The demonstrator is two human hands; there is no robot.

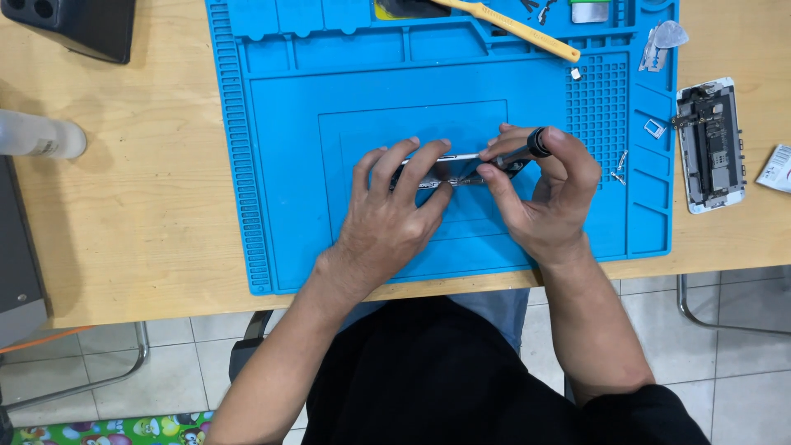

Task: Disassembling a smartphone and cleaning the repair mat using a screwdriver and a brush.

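Note:
A blue silicone work mat [288,173] covers the middle of a wooden table. On its centre lies a dark phone part [449,169], mostly hidden by my fingers. My left hand [391,210] presses down on it and holds it from the left. My right hand [544,194] grips a small screwdriver [527,148] with a black cap, its tip pointing left and down into the part.
An opened white phone body [710,147] lies on the table right of the mat. A yellow pry tool [515,29], a small metal tray piece [655,128] and tiny screws [620,165] sit on the mat's right side. A white bottle [37,136] lies at the far left.

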